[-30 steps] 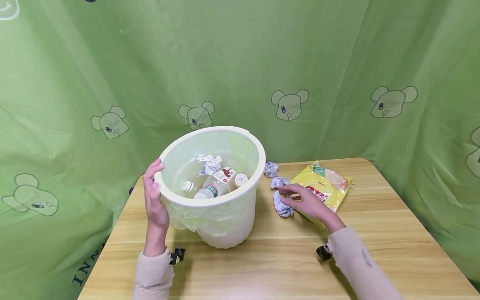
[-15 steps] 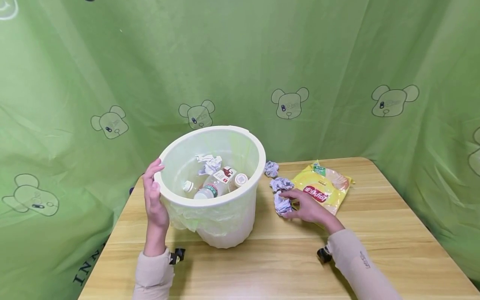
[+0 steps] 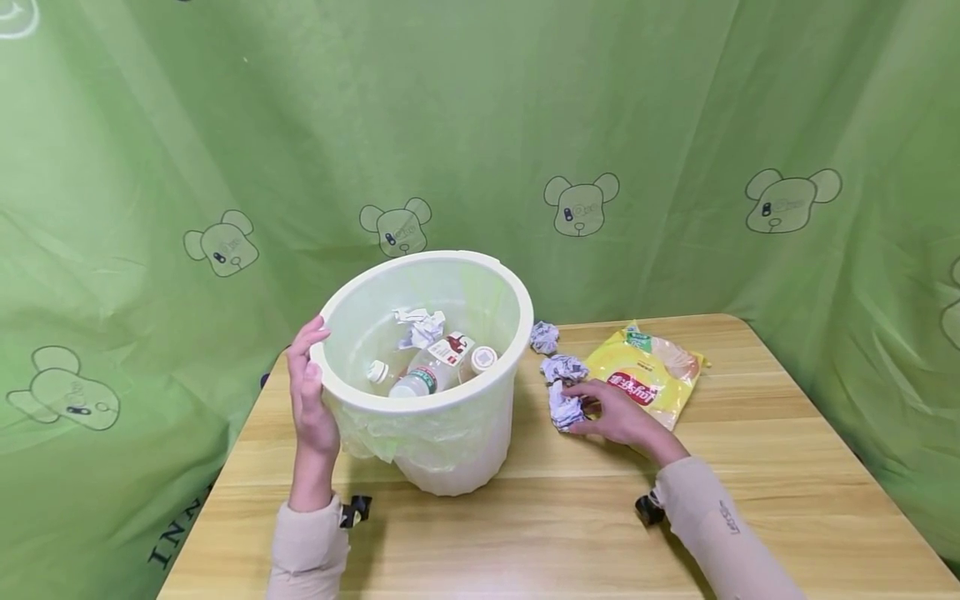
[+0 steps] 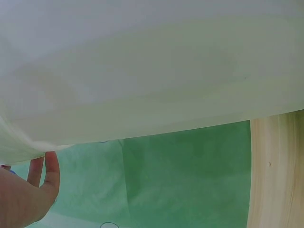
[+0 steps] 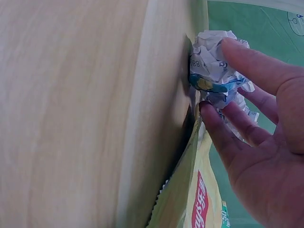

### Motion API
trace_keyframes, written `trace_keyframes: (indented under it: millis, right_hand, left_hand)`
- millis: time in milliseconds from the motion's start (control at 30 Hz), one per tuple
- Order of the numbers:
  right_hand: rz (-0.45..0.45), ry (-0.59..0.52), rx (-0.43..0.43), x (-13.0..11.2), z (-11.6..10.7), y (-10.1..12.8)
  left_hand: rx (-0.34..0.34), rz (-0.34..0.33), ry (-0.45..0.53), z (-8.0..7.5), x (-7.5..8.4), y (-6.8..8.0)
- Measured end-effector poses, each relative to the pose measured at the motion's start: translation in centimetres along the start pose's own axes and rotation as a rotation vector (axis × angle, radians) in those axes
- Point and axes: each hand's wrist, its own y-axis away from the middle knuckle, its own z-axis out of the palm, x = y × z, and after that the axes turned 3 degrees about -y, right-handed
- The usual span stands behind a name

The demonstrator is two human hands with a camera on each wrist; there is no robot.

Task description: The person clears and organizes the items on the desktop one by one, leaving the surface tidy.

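A cream waste bin [image 3: 420, 406] with a green liner stands tilted on the wooden table [image 3: 570, 517]. In it lie plastic bottles [image 3: 427, 375] and crumpled paper [image 3: 420, 325]. My left hand [image 3: 306, 367] rests flat against the bin's left side, fingers straight; the left wrist view shows the same hand [image 4: 40, 175] under the bin wall [image 4: 142, 71]. To the right of the bin, my right hand [image 3: 577, 408] pinches a crumpled paper ball [image 3: 562, 412] lying on the table. In the right wrist view, thumb and fingers [image 5: 223, 133] close round that ball [image 5: 209, 61].
Two more paper balls [image 3: 564, 367] [image 3: 544, 337] lie just behind the held one. A yellow snack bag [image 3: 652, 375] lies right of them, touching my right hand; it shows as the yellow bag [image 5: 199, 199] in the right wrist view. Green cloth hangs behind and beside the table.
My right hand has drawn back from the middle ball and closed thumb and fingers on the nearest paper ball. The left hand and the bin have stayed put.
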Motion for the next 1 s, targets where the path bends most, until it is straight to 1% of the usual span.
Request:
trace_keyframes:
  millis: [200,467,567,833,1000]
  right_hand:
    - [0.011,-0.006,0.004,-0.1,-0.2,-0.1]
    - [0.059,-0.137,-0.002,0.4,-0.4,-0.2]
    - [0.058,-0.171,0.003,0.3,-0.5,-0.1]
    - [-0.005,-0.152,0.01,-0.2,-1.1,0.1]
    - [0.007,-0.169,0.014,-0.7,-1.6,0.4]
  left_hand:
    - [-0.005,0.005,0.001,0.1,-0.1,0.0]
    - [-0.011,0.007,0.001,0.1,0.0,-0.1]
    - [-0.011,0.008,0.009,0.1,-0.1,-0.1]
    - [-0.008,0.016,0.003,0.0,-0.1,-0.1]
    - [-0.006,0.012,0.001,0.0,0.0,-0.1]
